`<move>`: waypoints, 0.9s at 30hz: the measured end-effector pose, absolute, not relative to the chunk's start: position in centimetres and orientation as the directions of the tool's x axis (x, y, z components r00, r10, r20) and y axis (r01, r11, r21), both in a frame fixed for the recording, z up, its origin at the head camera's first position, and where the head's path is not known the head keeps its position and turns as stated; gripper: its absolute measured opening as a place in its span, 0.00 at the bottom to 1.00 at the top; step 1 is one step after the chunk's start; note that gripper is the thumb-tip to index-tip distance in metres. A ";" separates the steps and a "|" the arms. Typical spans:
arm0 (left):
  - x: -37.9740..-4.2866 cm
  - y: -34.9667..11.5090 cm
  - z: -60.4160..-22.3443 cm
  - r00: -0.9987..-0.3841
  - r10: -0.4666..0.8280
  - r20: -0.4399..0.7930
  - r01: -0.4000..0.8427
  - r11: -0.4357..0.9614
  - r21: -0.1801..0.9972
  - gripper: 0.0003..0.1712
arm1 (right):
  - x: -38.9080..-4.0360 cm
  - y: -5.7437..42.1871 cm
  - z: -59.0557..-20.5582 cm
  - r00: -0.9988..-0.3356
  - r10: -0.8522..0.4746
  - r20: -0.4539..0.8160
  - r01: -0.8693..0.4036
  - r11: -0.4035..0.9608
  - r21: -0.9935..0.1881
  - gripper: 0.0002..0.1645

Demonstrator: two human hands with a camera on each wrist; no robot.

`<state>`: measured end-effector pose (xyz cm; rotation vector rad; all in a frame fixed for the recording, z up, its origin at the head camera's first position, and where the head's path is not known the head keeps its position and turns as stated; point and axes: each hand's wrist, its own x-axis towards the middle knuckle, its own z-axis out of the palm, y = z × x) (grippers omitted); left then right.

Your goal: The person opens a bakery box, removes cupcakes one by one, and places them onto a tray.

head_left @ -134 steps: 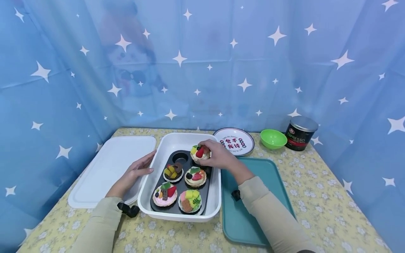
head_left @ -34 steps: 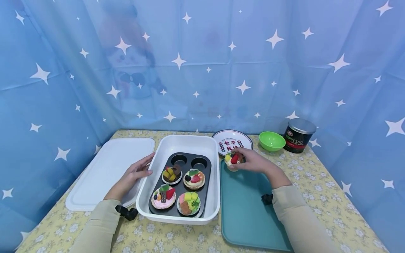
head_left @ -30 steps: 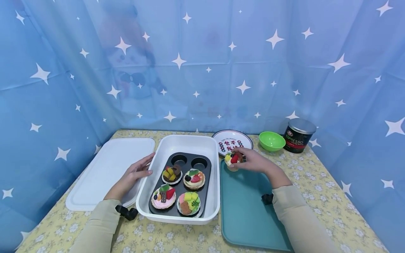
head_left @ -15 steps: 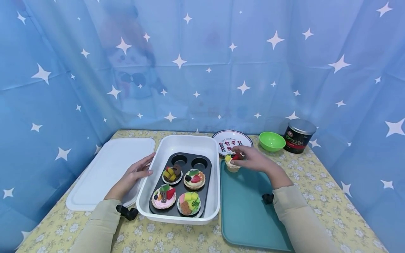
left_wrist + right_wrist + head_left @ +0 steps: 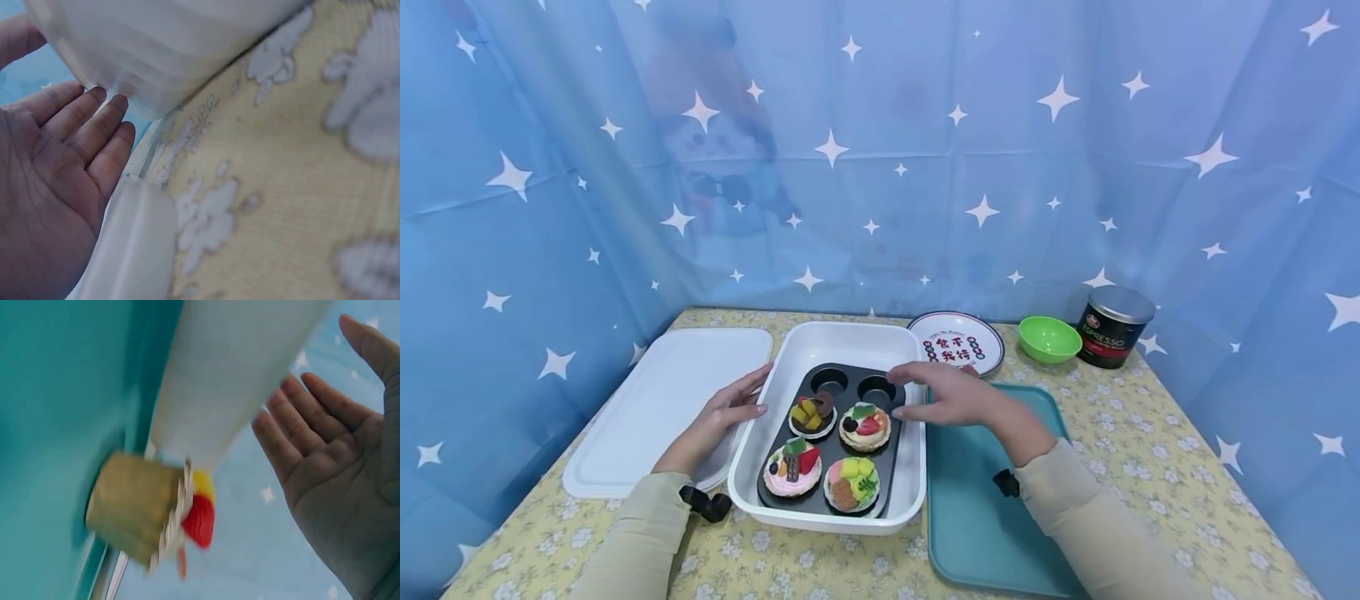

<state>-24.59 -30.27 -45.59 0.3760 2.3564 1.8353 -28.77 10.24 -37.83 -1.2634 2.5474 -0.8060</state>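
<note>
My left hand point(image 5: 715, 421) touches the left wall of a deep white bin point(image 5: 754, 492) with straight fingertips, as the left wrist view shows. My right hand point(image 5: 955, 396) is over the bin's right rim, thumb and fingers spread, nothing held. In the bin lies a black muffin pan point(image 5: 820, 500). It carries several toy fruit tarts: chocolate point(image 5: 811, 414), strawberry cream point(image 5: 865, 427), pink point(image 5: 792, 468) and yellow-fruit point(image 5: 852, 483). Both back cups of the pan are bare. A cream tart point(image 5: 140, 506) with red and yellow fruit stands on the teal tray point(image 5: 992, 533), mostly hidden behind my right hand in the head view.
Left of the bin lies a white lid-like tray point(image 5: 662, 400). Behind the teal tray are a round plate point(image 5: 985, 337) with red characters, a green bowl point(image 5: 1049, 340) and a black espresso tin point(image 5: 1108, 329). A starry blue curtain point(image 5: 880, 192) encloses the flowered table.
My right hand lifted the cream tart from the pan's back right cup to the teal tray, let go, and moved back left over the bin. My left hand stayed at the bin's side.
</note>
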 end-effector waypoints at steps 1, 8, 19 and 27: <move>-24.6 -30.2 -45.6 -0.960 0.274 0.049 0.114 0.229 0.967 0.41 | -28.6 9.7 -38.0 -0.611 -0.790 0.053 -0.682 0.491 -0.542 0.38; -24.6 -30.1 -45.6 -0.961 0.273 0.049 0.116 0.237 0.965 0.41 | -27.4 6.9 -39.3 -0.578 -0.815 -0.033 -0.706 0.520 -0.481 0.45; -24.8 -30.2 -45.6 -0.961 0.272 0.054 0.124 0.246 0.961 0.40 | -26.1 5.8 -40.2 -0.642 -0.767 -0.021 -0.718 0.610 -0.334 0.46; -24.8 -30.3 -45.7 -0.961 0.271 0.046 0.116 0.246 0.962 0.41 | -25.9 5.7 -40.5 -0.654 -0.757 0.003 -0.720 0.621 -0.308 0.42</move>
